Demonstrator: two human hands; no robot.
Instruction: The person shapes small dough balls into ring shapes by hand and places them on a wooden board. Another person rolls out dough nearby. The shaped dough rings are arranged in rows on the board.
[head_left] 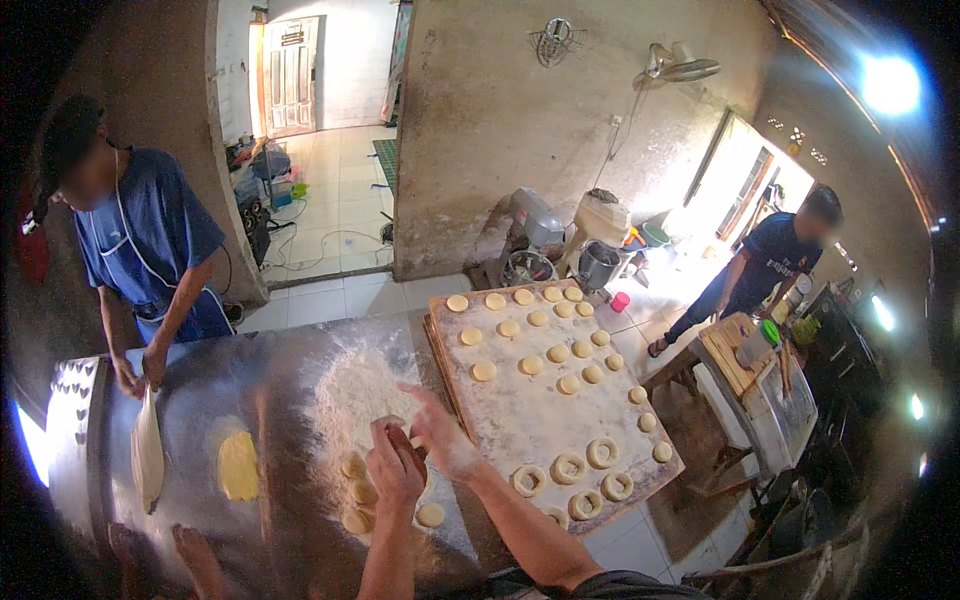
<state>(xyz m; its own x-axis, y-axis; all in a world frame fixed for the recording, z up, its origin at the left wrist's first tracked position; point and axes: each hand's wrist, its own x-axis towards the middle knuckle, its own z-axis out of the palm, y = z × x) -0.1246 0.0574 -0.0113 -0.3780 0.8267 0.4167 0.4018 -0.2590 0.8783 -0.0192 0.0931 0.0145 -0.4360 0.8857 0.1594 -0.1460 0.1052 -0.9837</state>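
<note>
Head cam: I see a shiny table (190, 425), floury board (485, 415) to its right. R hand (440, 435): a finger sticks out; L hand (396, 462): fingers bent; can't tell if they hold dough. Dough rings (591, 454) on board near R arm: low swing might squash 'em. Dough balls (363, 491) by L wrist. Far shirt (790, 258) has tiny writing.

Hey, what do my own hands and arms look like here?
Your left hand and right hand are ungloved, with white powder on the right. Both forearms are bare, no watch or bracelet showing. Dark fabric, seemingly a sleeve, shows by the right elbow.
</note>
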